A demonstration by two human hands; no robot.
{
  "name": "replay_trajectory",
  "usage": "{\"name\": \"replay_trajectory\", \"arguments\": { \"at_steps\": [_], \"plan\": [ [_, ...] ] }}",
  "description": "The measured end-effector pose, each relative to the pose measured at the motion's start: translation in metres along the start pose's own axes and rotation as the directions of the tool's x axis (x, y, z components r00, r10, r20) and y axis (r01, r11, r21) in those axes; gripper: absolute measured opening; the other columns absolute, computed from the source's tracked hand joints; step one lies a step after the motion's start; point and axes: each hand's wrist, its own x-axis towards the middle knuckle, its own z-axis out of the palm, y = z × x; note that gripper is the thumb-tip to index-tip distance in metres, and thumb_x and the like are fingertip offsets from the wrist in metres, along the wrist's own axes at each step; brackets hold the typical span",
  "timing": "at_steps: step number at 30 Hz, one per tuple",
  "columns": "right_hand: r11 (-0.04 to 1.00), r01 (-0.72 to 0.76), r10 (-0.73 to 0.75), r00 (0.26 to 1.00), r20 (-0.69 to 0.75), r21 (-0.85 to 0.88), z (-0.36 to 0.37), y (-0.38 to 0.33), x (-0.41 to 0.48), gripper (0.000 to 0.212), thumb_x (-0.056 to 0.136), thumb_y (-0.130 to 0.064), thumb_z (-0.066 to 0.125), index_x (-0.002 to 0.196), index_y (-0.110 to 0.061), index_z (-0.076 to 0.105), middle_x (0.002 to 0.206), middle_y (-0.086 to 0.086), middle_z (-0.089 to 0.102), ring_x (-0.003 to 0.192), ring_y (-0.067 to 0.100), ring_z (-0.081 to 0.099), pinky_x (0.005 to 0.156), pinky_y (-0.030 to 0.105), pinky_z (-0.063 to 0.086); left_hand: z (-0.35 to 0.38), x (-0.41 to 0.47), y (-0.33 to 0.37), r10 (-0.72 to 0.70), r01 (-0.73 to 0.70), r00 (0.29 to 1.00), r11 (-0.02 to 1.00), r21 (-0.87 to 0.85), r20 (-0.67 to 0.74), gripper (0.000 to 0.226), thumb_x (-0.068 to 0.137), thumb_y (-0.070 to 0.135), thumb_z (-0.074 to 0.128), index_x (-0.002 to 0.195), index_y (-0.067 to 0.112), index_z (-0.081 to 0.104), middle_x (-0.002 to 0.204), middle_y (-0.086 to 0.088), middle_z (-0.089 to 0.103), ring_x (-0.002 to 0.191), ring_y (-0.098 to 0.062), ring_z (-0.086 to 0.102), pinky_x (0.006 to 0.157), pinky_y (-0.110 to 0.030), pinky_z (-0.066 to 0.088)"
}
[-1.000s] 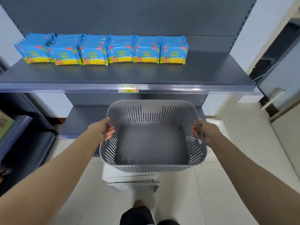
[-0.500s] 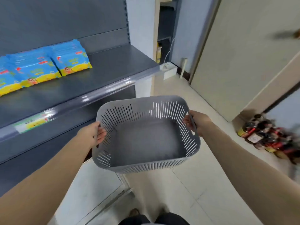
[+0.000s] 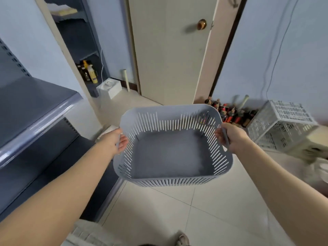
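The left hand [image 3: 115, 141] is holding the left edge of the gray plastic basket [image 3: 170, 153], with its fingers curled round the rim. The right hand [image 3: 230, 137] is gripping the right edge the same way, fingers bent tight round the rim. Both arms are reaching out in front of the person, and the basket is hanging in the air between the two hands, above the floor [image 3: 159, 210] and not touching anything else. The basket has thin slits all round its walls, and nothing is lying inside it. A bit of a shoe [image 3: 182, 239] is peeking out at the bottom edge. To the left of the basket a dark gray store shelf [image 3: 32, 103] is standing close to the left arm. Past it, near the wall, a small white box [image 3: 109, 87] is sitting on the floor, and some bottles [image 3: 89, 71] are standing in a narrow rack behind it. Straight ahead a pale door [image 3: 170, 50] with a round brown knob [image 3: 201, 24] is standing shut. On the floor to the right of the door, a bunch of small dark bottles with red on them [image 3: 229, 113] are sitting together by the wall. Just beside them a white plastic crate [image 3: 280, 126] is lying tipped on its side, well apart from the basket.
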Motion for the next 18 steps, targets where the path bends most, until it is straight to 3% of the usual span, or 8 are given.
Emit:
{"name": "replay_trajectory", "arguments": {
  "at_steps": [3, 8, 18],
  "plan": [
    [0.999, 0.006, -0.002, 0.998, -0.065, 0.051, -0.043, -0.016, 0.016, 0.029, 0.096, -0.023, 0.044, 0.072, -0.008, 0.051, 0.061, 0.005, 0.053, 0.032, 0.007, 0.048, 0.030, 0.012, 0.034, 0.056, 0.006, 0.006, 0.011, -0.014, 0.999, 0.996, 0.083, 0.034, 0.026, 0.096, 0.031, 0.050, 0.080, 0.011, 0.051, 0.073, -0.004, 0.053, 0.064, -0.014, 0.053, 0.064, -0.024, 0.044],
    [0.993, 0.010, 0.007, 0.990, -0.140, 0.119, -0.098, -0.037, 0.045, 0.032, 0.096, -0.025, 0.042, 0.073, -0.006, 0.051, 0.065, 0.007, 0.051, 0.028, 0.006, 0.046, 0.028, 0.011, 0.032, 0.138, 0.020, 0.024, 0.015, -0.035, 0.995, 0.981, 0.192, 0.103, 0.029, 0.096, 0.030, 0.050, 0.076, 0.010, 0.050, 0.074, -0.004, 0.053, 0.064, -0.014, 0.053, 0.091, -0.031, 0.044],
    [0.955, 0.050, 0.049, 0.945, -0.323, 0.291, -0.193, -0.084, 0.096, 0.031, 0.097, -0.026, 0.042, 0.076, -0.006, 0.051, 0.063, 0.006, 0.052, 0.030, 0.007, 0.048, 0.030, 0.012, 0.036, 0.316, 0.065, 0.055, -0.023, -0.063, 0.964, 0.947, 0.314, 0.264, 0.030, 0.094, 0.028, 0.054, 0.072, 0.008, 0.051, 0.064, -0.006, 0.058, 0.062, -0.015, 0.054, 0.088, -0.032, 0.045]
  ]
}}
